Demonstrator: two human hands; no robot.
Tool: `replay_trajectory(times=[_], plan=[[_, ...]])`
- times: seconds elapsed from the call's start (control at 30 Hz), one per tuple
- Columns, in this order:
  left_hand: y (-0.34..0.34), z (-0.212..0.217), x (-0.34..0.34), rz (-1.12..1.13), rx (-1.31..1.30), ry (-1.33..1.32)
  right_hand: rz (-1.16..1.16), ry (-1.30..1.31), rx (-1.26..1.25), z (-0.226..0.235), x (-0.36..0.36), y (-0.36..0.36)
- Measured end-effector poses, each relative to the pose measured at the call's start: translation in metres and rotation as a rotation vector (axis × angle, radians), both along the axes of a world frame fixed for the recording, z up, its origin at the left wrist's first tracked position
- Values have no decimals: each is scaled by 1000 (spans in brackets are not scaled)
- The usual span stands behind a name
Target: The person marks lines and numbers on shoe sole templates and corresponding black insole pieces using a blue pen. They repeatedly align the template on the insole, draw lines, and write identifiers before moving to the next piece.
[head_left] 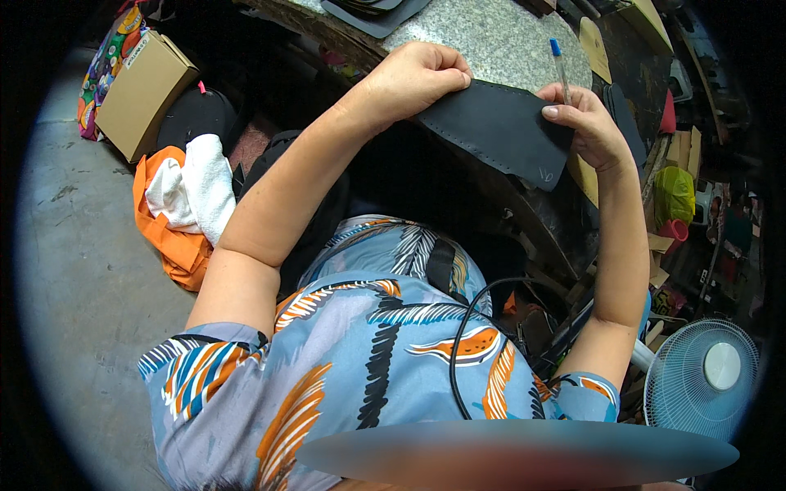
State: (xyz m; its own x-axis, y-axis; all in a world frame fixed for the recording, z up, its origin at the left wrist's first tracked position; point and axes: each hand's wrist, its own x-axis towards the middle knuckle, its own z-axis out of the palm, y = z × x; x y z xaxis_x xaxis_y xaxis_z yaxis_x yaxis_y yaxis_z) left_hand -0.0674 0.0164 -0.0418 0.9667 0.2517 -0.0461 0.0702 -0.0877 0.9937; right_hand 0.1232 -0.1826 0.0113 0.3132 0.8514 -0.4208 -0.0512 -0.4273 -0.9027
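A flat black leather-like piece (499, 127) hangs between my two hands, a row of small holes along its lower edge and a pale handwritten mark near its lower right corner. My left hand (417, 74) pinches its upper left corner between thumb and fingers. At the right end my right hand (591, 123) grips it with the thumb on top. A clear pen with a blue cap (560, 69) stands up from among the right fingers. The piece is held in front of the speckled stone tabletop's near edge (491, 41).
Dark flat pieces (381, 15) lie on the tabletop's far side. To the left are a cardboard box (143, 94), an orange bag (173, 250) and a white towel (209, 184) above the floor. A white fan (700, 376) stands at the lower right, near a black cable (455, 352).
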Motion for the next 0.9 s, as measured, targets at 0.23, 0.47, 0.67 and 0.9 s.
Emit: replay_trajectory(times=[0.23,0.47,0.67,0.9], plan=[[-2,3,-1,13,40,2,2,20,-8,1,0,0],[-1,0,0,15,42,-21,17,28,2,1,2,0],[-1,-4,3,46,44,-85,35,38,-8,1,3,1],[-2,-6,3,61,38,-84,12,-29,12,-2,3,0]])
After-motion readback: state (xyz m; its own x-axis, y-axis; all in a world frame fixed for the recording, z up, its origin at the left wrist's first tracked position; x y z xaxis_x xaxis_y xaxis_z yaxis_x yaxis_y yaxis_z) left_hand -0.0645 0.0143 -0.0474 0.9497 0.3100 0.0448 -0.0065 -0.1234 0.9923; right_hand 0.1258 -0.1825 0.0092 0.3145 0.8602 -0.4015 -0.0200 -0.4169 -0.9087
